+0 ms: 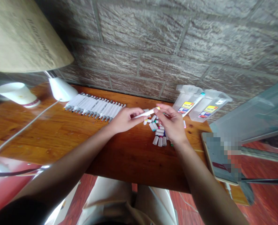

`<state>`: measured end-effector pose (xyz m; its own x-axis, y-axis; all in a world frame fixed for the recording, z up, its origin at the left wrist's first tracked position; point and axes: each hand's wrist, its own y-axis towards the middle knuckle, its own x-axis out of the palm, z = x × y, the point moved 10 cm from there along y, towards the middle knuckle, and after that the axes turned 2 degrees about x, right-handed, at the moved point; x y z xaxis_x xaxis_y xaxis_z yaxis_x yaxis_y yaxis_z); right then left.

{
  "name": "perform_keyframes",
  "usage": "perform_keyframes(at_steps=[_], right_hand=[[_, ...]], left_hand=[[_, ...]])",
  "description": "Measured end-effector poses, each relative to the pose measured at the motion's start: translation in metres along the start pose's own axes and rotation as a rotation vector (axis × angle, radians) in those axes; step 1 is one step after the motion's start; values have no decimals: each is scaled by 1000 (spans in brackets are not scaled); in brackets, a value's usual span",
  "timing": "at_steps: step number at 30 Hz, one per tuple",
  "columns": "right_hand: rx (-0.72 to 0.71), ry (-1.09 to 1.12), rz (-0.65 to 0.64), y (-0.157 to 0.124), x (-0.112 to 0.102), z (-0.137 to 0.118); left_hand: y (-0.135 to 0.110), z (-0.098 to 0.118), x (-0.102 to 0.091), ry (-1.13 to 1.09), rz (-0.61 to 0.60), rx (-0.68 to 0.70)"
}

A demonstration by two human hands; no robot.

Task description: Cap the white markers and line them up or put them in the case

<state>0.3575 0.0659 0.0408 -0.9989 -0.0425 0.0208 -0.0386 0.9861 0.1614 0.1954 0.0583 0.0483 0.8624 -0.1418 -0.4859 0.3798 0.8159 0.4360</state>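
Observation:
A white marker [148, 112] with a yellow end is held up between both hands above the wooden table. My left hand [126, 120] grips its body, fingers wrapped round it. At the yellow end, my right hand [173, 125] pinches with thumb and fingers; whether a cap is between them is hard to make out. Beneath the hands lies a loose pile of marker caps [159, 132] with coloured ends, partly hidden by the right hand. To the left, several white markers [94, 107] lie side by side in a slanting row.
Two clear plastic containers [205, 107] stand at the back right by the stone wall [153, 72]. A teal-ended marker [195, 101] is at the left one. A lamp [61, 89], a paper cup [19, 95] and a cable [26, 131] are at left; a tablet-like device [214, 162] lies right.

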Motion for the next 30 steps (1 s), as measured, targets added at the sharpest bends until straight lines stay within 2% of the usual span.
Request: perform_keyframes(at_steps=[7, 16, 22, 26, 30], right_hand=[[12, 107, -44, 1, 3, 2], [61, 217, -85, 0, 7, 6], [171, 177, -150, -5, 20, 17], [168, 145, -126, -7, 20, 17], [132, 233, -72, -2, 13, 11]], left_hand=[[-4, 8, -3, 105, 37, 73], [-4, 9, -3, 128, 51, 80], [-5, 12, -2, 161, 62, 109], [-6, 12, -1, 176, 61, 108], [-5, 10, -1, 154, 55, 87]])
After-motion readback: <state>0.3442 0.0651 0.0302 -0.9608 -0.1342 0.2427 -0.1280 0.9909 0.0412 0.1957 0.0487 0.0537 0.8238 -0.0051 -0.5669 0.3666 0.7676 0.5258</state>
